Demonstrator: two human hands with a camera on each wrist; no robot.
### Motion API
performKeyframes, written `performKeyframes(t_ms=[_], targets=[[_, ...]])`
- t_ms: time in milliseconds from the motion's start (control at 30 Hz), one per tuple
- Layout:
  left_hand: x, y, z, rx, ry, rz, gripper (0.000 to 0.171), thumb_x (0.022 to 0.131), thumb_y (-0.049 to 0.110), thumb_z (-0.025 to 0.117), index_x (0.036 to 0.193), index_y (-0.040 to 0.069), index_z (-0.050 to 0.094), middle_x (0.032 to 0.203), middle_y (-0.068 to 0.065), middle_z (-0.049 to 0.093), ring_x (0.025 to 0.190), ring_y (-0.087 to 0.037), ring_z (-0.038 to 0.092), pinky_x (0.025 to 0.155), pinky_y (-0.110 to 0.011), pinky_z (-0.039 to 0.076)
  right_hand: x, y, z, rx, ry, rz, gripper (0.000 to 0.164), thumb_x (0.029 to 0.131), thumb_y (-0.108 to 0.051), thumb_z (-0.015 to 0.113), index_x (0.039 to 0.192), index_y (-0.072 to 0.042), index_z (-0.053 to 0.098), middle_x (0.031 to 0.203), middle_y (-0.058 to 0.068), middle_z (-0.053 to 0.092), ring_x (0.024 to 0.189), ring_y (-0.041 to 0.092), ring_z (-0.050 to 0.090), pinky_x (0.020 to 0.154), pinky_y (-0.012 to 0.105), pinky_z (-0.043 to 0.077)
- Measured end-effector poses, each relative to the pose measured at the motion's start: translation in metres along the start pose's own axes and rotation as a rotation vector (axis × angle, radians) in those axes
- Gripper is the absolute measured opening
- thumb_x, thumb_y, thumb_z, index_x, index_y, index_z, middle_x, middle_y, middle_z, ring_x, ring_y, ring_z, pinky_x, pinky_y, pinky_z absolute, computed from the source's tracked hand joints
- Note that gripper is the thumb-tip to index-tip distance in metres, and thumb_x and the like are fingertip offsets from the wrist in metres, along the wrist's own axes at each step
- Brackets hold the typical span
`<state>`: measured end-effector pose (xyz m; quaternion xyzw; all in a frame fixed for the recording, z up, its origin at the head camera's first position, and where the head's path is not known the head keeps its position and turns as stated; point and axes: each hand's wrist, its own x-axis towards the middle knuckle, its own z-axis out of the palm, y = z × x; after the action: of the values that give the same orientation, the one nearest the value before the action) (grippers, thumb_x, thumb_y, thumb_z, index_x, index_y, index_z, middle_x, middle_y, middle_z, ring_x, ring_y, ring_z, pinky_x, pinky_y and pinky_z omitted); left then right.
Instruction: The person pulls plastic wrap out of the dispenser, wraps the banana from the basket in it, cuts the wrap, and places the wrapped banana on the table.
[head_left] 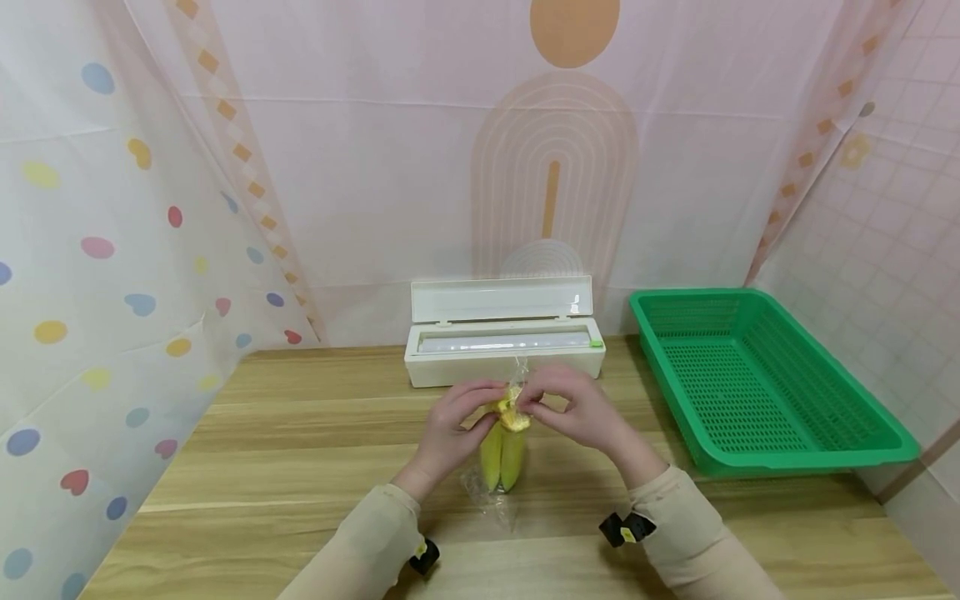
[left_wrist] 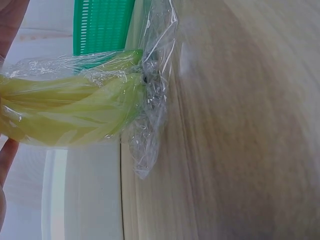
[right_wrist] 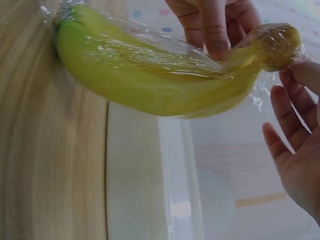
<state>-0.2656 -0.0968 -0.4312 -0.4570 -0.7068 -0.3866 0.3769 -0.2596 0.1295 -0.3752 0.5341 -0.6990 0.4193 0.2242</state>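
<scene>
A small bunch of yellow bananas with greenish tips stands upright over the table, stem end on top, wrapped in clear cling film. Near the stem, my left hand holds the bunch between thumb and fingers. My right hand pinches film at the stem's right side between thumb and index finger, its other fingers loosely bent in the right wrist view. Film covers the brown stem end tightly. Loose, crumpled film spreads around the lower tips.
Behind the hands sits a white cling film box, its lid raised and a film roll inside. A green plastic basket stands at the right on the wooden table. Patterned cloths hang at the back and sides.
</scene>
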Motion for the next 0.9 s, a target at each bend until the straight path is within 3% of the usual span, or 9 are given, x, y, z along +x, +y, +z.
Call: performKeyframes(t_ms=[133,267,500,633,900], targets=[[-0.001,0.0,0.0,0.002,0.001,-0.011,0.042,0.071,-0.014,0.077,0.11,0.002,0.069,0.112,-0.013,0.069,0.103,-0.029,0.065,0.095,-0.032,0.052,-0.006,0.004,0.0,-0.046,0.01,-0.085,0.007,0.089,-0.005,0.071,0.094,-0.008,0.075,0.093,0.002,0.072,0.089,0.017,0.065,0.086,0.034,0.052],[-0.002,0.0,-0.001,0.005,0.003,-0.047,0.041,0.072,-0.014,0.077,0.109,0.002,0.07,0.112,-0.012,0.069,0.102,-0.028,0.066,0.095,-0.03,0.051,-0.014,0.005,0.0,-0.093,0.002,-0.145,0.017,0.087,-0.006,0.074,0.103,-0.004,0.075,0.103,0.007,0.071,0.096,0.023,0.065,0.087,0.031,0.052],[-0.004,-0.001,-0.002,0.003,0.016,-0.057,0.042,0.071,-0.016,0.077,0.108,0.002,0.07,0.111,-0.012,0.07,0.101,-0.029,0.066,0.095,-0.031,0.051,-0.018,0.004,0.006,-0.225,0.005,-0.188,0.034,0.079,-0.011,0.082,0.11,-0.003,0.072,0.109,0.011,0.068,0.101,0.024,0.064,0.093,0.029,0.052],[-0.003,0.0,-0.002,-0.001,0.02,-0.052,0.041,0.071,-0.017,0.076,0.108,0.001,0.07,0.111,-0.013,0.07,0.101,-0.029,0.066,0.095,-0.03,0.052,-0.018,0.005,0.011,-0.302,0.039,-0.213,0.034,0.077,-0.012,0.082,0.108,-0.004,0.072,0.107,0.01,0.069,0.098,0.023,0.065,0.091,0.028,0.052],[-0.003,0.002,-0.001,-0.03,0.042,-0.052,0.04,0.07,-0.018,0.074,0.106,0.0,0.07,0.11,-0.014,0.07,0.1,-0.03,0.066,0.095,-0.028,0.051,-0.016,0.007,0.018,-0.348,0.072,-0.249,0.029,0.081,-0.013,0.081,0.108,-0.005,0.072,0.105,0.01,0.069,0.096,0.023,0.066,0.088,0.029,0.054]])
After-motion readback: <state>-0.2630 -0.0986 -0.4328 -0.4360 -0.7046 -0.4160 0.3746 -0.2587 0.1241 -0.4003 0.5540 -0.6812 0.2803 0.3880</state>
